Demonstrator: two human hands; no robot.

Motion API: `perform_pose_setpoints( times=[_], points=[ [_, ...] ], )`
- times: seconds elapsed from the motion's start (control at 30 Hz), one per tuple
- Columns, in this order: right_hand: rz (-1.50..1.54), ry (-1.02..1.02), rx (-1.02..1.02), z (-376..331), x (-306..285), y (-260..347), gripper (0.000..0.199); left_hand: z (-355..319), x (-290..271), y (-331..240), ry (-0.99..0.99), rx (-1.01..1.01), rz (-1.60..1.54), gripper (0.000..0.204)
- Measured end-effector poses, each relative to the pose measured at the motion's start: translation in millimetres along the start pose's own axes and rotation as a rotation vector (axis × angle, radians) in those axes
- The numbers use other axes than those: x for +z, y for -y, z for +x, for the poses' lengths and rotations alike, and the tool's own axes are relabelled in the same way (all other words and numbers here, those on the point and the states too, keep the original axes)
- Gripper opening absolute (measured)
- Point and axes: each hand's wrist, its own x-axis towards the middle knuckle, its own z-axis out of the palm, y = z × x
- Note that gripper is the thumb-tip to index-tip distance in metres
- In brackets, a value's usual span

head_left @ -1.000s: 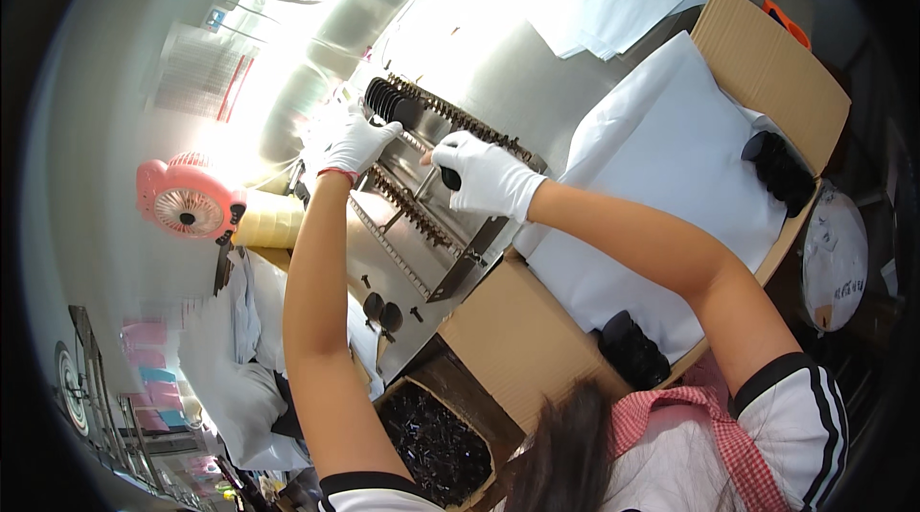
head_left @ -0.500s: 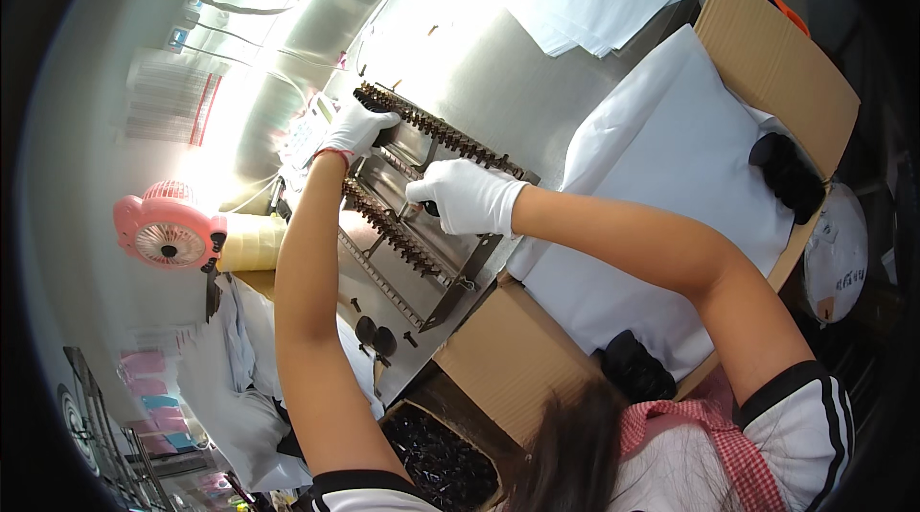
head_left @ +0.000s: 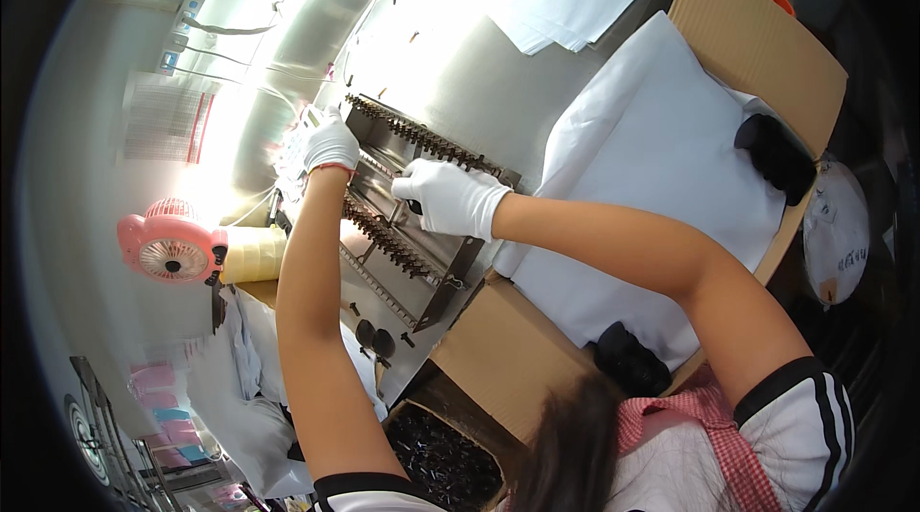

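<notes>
A metal rack lies on the steel table, lined with rows of small brown-black toothed parts. My right hand, in a white glove, is closed over the rack's middle. A small black piece shows at its fingers, mostly covered by the glove. My left hand, also gloved, is just off the rack's far left end, beside a pale device with a small display. Its fingers point away and are partly hidden, so their grip does not show.
A cardboard box lined with a white sheet holds black rolled bundles. Nearer stands a bin of small black parts. Left are a pink fan and a yellow roll. Two dark round pieces lie by the rack.
My left hand has moved left, off the rack's end to beside the pale device. My right hand stays over the rack, still closed. The whole view has shifted slightly.
</notes>
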Motion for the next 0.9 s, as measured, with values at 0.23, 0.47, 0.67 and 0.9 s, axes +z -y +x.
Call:
perform_pose_setpoints(
  times=[0.23, 0.47, 0.67, 0.9],
  points=[
    [0.201, -0.292, 0.033, -33, -27, 54, 0.066, -128, -63, -16, 0.227, -0.134, -1.668, 0.042],
    [0.101, -0.098, -0.122, -118, -33, 96, 0.090, -268, -96, -62, 0.302, -0.208, -1.929, 0.040],
    [-0.077, -0.026, -0.051, -203, -51, 122, 0.090, -339, -112, -121, 0.469, -0.247, -2.345, 0.044],
    [-0.046, 0.020, -0.076, -276, -115, 102, 0.092, -368, -118, -148, 0.726, 0.109, -1.855, 0.031]
  ],
)
